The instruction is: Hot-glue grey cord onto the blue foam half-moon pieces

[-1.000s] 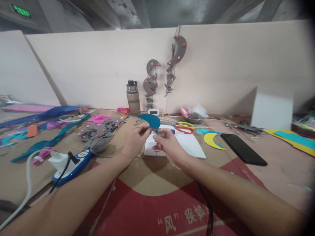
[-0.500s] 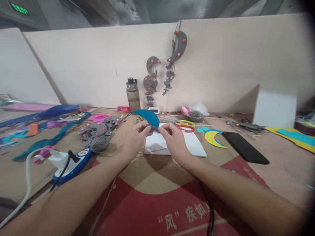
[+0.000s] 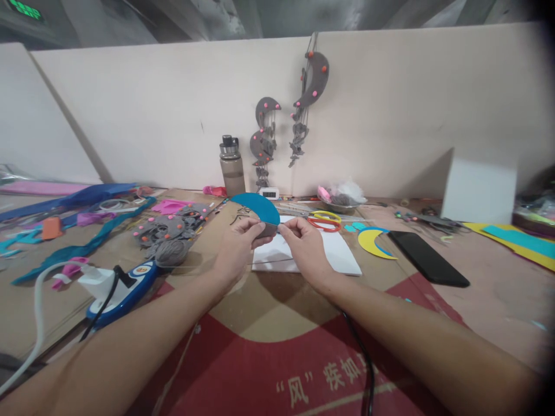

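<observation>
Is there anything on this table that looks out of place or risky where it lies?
Mostly ordinary craft clutter. One thing: the black phone lies flat among the scraps, close to the scissors. Both hands, left hand and right hand, pinch the blue crescent above the white sheet.

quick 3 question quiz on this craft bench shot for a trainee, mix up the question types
1. True or false: both hands pinch the blue crescent piece above the white sheet.
2. Multiple choice: what lies just right of the yellow crescent? A) water bottle B) black phone C) grey yarn ball
3. Fill in: the scissors have red and ____ handles.

Key
1. True: the left hand and right hand both grip its lower edge.
2. B: the black phone lies flat there; the water bottle stands by the back board and the grey yarn ball sits to the left.
3. Yellow.
</observation>
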The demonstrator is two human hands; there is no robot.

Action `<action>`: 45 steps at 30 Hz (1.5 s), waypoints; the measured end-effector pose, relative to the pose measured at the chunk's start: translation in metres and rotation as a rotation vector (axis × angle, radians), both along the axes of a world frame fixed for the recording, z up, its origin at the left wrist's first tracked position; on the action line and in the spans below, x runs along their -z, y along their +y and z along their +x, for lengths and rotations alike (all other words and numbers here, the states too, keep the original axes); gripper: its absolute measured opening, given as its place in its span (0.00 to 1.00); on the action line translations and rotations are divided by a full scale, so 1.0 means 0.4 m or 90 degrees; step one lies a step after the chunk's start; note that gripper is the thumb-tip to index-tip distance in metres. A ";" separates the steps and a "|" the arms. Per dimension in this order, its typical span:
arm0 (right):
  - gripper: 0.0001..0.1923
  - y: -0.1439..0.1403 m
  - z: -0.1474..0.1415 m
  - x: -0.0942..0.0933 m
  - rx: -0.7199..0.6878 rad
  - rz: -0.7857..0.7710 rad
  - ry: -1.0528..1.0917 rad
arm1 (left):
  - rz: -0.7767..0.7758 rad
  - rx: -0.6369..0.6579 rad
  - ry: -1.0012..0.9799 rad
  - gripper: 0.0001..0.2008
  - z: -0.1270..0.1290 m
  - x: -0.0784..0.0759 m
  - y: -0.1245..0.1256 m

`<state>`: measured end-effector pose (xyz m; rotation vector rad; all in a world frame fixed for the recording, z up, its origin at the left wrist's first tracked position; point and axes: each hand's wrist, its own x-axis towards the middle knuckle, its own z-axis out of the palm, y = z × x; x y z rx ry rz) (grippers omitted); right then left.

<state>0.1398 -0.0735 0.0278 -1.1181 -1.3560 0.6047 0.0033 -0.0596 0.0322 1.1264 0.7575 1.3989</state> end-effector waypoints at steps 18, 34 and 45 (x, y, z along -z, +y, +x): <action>0.08 0.016 0.001 0.011 -0.075 -0.071 0.143 | -0.042 0.066 -0.081 0.07 0.002 -0.006 -0.006; 0.10 0.009 -0.006 0.014 -0.095 -0.080 0.152 | -0.118 0.120 -0.094 0.04 -0.008 0.000 0.015; 0.10 0.002 -0.011 0.016 -0.110 -0.084 0.157 | -0.154 0.135 -0.108 0.02 -0.014 0.002 0.029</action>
